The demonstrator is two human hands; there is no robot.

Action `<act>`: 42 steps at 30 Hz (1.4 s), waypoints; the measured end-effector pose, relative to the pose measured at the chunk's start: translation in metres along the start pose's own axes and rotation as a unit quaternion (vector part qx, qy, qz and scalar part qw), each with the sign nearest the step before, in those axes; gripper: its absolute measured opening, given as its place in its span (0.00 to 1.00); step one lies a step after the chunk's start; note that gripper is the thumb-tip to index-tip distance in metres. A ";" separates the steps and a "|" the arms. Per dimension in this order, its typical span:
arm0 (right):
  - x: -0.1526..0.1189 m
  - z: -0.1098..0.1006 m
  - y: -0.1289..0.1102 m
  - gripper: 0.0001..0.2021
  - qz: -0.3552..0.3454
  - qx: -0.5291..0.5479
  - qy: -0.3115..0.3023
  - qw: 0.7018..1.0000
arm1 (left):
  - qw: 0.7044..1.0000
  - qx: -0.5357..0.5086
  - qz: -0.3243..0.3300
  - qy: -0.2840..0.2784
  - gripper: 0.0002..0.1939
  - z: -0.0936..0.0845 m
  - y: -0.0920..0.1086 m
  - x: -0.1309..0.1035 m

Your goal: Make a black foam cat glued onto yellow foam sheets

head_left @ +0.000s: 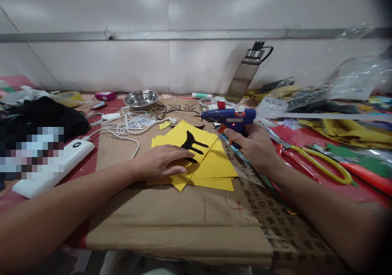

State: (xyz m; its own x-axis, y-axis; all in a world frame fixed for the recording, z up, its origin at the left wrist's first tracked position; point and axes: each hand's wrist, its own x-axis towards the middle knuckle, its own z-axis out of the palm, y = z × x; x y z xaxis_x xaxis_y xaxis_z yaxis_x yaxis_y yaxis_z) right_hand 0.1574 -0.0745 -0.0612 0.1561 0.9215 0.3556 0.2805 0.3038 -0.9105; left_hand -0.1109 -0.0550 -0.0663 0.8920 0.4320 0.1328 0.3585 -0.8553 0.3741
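Observation:
Several yellow sheets (pixel 214 163) lie overlapped on a cardboard sheet (pixel 147 226). On the top one is a black cut-out shape (pixel 190 139) with thin prongs. My left hand (pixel 161 160) rests flat over the left part of the sheets, fingers stretched out, its fingertips at the black shape's lower prongs. My right hand (pixel 255 144) is wrapped round the handle of a blue glue gun (pixel 228 115), which has a small red light lit. The gun's nozzle points left, above and behind the sheets, touching nothing that I can make out. A clear glue stick (pixel 306 115) extends from its rear.
Scissors with yellow handles (pixel 321 163) and red-handled tools lie at the right. A metal bowl (pixel 141 99), white cords (pixel 130 124) and a tilted bottle (pixel 245 73) stand behind. A white power strip (pixel 55 167) and black cloth (pixel 45 118) are left.

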 end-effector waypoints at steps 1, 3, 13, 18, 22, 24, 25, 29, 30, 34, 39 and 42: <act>0.000 0.000 0.000 0.13 -0.001 0.002 -0.004 1.000 | 1.000 -0.006 -0.017 0.008 0.21 0.001 0.000 0.000; -0.001 -0.001 -0.001 0.13 -0.008 0.003 -0.007 1.000 | 0.998 -0.011 -0.045 0.042 0.18 0.005 0.001 0.002; -0.004 -0.003 -0.007 0.14 -0.027 -0.012 -0.023 0.999 | 0.986 0.068 -0.060 0.139 0.13 0.010 0.010 0.017; -0.004 -0.003 -0.005 0.14 -0.048 -0.032 -0.032 0.998 | 0.986 0.087 -0.093 0.108 0.17 0.008 0.023 0.029; -0.005 -0.001 -0.004 0.14 -0.053 -0.033 -0.030 0.998 | 0.979 0.158 -0.102 0.078 0.16 0.011 0.025 0.033; -0.005 -0.001 -0.005 0.14 -0.049 -0.027 -0.032 0.998 | 0.971 0.207 -0.099 0.061 0.15 0.012 0.025 0.034; -0.005 -0.001 -0.005 0.14 -0.045 -0.023 -0.033 0.998 | 0.967 0.231 -0.094 0.053 0.15 0.013 0.025 0.034; -0.004 -0.003 -0.008 0.14 -0.041 -0.012 -0.031 0.999 | 0.951 0.298 -0.065 0.044 0.16 0.015 0.025 0.034; -0.004 -0.004 -0.009 0.15 -0.039 -0.012 -0.034 0.999 | 0.950 0.301 -0.062 0.053 0.15 0.016 0.025 0.034; -0.006 -0.006 -0.011 0.17 -0.036 -0.009 -0.048 0.998 | 0.962 0.212 -0.099 0.138 0.10 0.015 0.023 0.033; -0.004 -0.014 -0.012 0.19 -0.040 -0.055 -0.097 0.993 | 0.948 -0.009 -0.224 0.225 0.07 0.010 0.014 0.030; -0.001 -0.020 -0.011 0.20 -0.043 -0.114 -0.152 0.981 | 0.934 -0.087 -0.255 0.235 0.10 0.007 0.010 0.028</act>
State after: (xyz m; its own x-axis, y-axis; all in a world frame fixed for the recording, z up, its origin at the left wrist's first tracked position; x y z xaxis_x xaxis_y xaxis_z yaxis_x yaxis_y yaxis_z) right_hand 0.1734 -0.0842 -0.0473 -0.1576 0.9348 0.3182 0.4906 0.3537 -0.7963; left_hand -0.0807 -0.0536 -0.0655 0.3830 0.8835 0.2698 0.6171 -0.4620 0.6370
